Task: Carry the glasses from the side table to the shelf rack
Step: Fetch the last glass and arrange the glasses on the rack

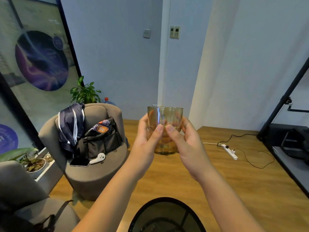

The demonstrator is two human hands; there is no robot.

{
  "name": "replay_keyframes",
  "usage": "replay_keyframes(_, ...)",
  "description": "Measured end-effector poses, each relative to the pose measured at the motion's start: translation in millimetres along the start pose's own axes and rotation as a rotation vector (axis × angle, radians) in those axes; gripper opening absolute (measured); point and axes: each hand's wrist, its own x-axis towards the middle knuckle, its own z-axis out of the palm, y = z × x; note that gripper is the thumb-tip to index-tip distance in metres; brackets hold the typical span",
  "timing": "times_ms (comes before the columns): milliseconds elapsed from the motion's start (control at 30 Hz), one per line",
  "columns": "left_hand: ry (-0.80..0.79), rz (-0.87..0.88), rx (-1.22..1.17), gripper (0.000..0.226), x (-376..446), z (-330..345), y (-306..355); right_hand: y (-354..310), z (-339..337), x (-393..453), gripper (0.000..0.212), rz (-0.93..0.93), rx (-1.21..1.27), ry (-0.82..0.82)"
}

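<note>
I hold stacked amber glasses [164,118] in front of me at chest height, upright, one nested in another. My left hand [147,136] wraps the left side and my right hand [185,139] the right side, thumbs meeting at the front. The round dark glass side table [145,213] is below, at the bottom edge. A black shelf rack [284,104] stands at the right edge, with a grey lower shelf [291,166].
A grey armchair [93,174] at left holds a jacket, a black bag, a phone and a white controller. A power strip [230,151] with cables lies on the wooden floor at right. Potted plants stand by the glass wall at left.
</note>
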Motion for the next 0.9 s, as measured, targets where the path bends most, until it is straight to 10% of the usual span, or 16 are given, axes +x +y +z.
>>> replay_keyframes(900,-0.153,-0.029,-0.064,0.069,-12.5,57.2,-13.2,0.6,-52.0,-55.0,0.071,0.013,-0.061,0.142)
